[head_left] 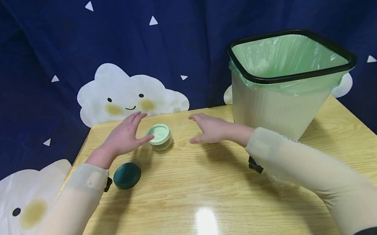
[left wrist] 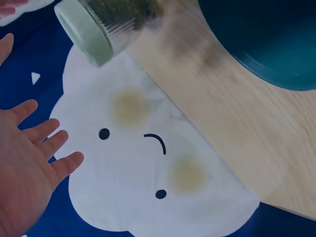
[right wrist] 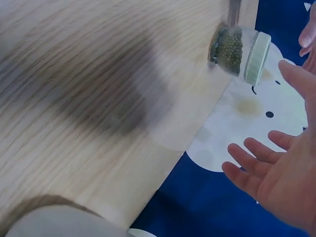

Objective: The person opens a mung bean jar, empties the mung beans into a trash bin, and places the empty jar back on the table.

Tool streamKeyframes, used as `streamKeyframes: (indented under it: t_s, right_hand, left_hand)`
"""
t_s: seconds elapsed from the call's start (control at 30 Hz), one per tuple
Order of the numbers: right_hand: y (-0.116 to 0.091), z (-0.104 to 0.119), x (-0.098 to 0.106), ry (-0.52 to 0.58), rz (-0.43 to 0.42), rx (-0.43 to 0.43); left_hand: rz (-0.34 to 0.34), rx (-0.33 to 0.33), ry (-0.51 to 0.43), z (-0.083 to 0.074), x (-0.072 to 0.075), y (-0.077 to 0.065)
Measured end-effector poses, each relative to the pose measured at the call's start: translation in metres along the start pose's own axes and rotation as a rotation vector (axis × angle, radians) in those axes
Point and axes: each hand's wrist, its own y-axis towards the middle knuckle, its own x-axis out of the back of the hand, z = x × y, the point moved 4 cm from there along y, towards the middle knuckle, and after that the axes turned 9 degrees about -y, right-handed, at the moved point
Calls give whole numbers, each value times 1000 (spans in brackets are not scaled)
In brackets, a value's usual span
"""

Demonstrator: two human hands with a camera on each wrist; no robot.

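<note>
A clear jar (right wrist: pixel 232 49) with a pale green lid (head_left: pixel 159 133) stands upright toward the back of the table, with small green beans inside. Just left of it is my left hand (head_left: pixel 124 135), raised with fingers spread and holding nothing; the thumb tip appears close to the lid. My right hand (head_left: pixel 210 127) hovers to the right of the jar, apart from it, its fingers extended and the palm turned inward. Below the left wrist sits a dark teal bowl (head_left: pixel 127 175), also seen in part in the left wrist view.
A white bin (head_left: pixel 274 107) with a black rim and green liner stands at the back right, beside my right forearm. Something transparent (head_left: pixel 279 179) lies partly hidden under that forearm. Behind the wooden table (head_left: pixel 169 197) hangs a dark blue curtain (head_left: pixel 178 25) with clouds.
</note>
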Motion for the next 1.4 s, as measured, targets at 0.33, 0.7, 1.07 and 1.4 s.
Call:
streamKeyframes:
  t_s: [0.33, 0.7, 1.07, 1.4]
  right_hand:
    - [16, -1, -16, 61, -11, -43]
    - [39, 13, -33, 169, -28, -45]
    - [66, 36, -60, 474, -70, -73]
    - [79, 50, -78, 583, -69, -97]
  left_hand:
    - [-5, 55, -9, 20, 0, -3]
    - [1, 81, -26, 26, 3, -3]
    - [-26, 113, -133, 39, -4, -10]
    - [-16, 211, -261, 57, -7, -22]
